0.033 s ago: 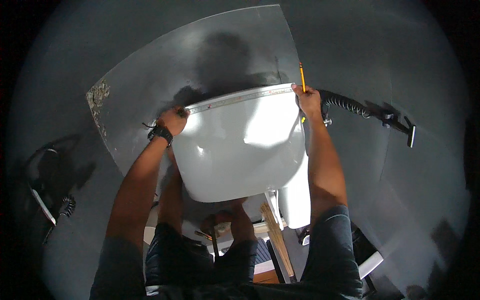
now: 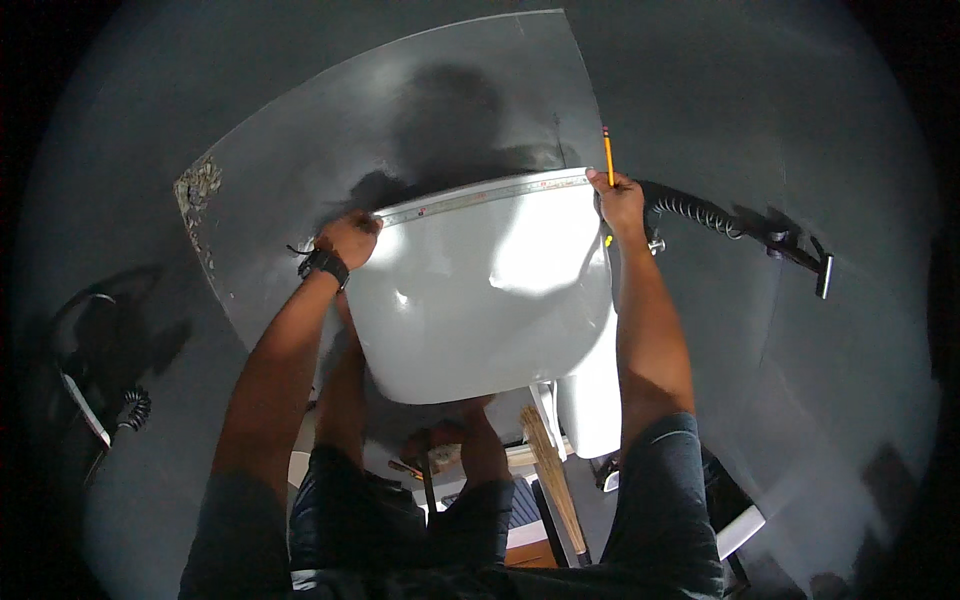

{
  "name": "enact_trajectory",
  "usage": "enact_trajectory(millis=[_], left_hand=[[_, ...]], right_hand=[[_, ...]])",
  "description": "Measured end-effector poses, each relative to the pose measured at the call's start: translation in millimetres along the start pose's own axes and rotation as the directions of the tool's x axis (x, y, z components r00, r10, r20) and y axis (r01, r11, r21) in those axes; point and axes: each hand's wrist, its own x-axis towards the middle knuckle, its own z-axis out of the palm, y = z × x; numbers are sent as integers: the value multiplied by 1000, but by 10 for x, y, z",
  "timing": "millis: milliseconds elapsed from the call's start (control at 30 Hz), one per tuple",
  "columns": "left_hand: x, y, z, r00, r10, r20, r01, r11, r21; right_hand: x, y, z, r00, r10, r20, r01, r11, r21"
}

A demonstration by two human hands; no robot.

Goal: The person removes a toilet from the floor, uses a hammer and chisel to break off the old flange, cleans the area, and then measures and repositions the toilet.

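Note:
A glossy white panel with rounded lower corners (image 2: 440, 320), perhaps a basin or cistern, fills the middle of the head view. Along its far edge a measuring tape (image 2: 485, 197) is stretched flat. My left hand (image 2: 348, 240), with a dark watch on its wrist, pinches the tape's left end at the panel's far left corner. At the far right corner, the fingers of my right hand (image 2: 620, 203) press the tape's other end. A yellow pencil (image 2: 608, 155) stands up from that same hand, held between the fingers. The underside of both grips is hidden.
Beyond the panel lies a large grey sheet (image 2: 330, 130) with a crumbled left corner (image 2: 198, 185). A black coiled hose (image 2: 700, 212) runs right to a metal-handled fitting (image 2: 823, 275). Below are a straw broom (image 2: 550, 475) and another white curved piece (image 2: 590, 410).

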Motion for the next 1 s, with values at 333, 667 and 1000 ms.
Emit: enact_trajectory(millis=[333, 667, 1000], left_hand=[[54, 259, -167, 999, -51, -9, 51, 998, 45], [204, 247, -157, 1000, -30, -2, 30, 999, 18], [274, 258, -144, 1000, 2, -20, -3, 999, -46]], right_hand=[[130, -3, -16, 986, 169, -14, -164, 972, 166], [249, 108, 6, 993, 45, -107, -40, 998, 50], [313, 105, 11, 990, 64, -123, -55, 996, 72]])
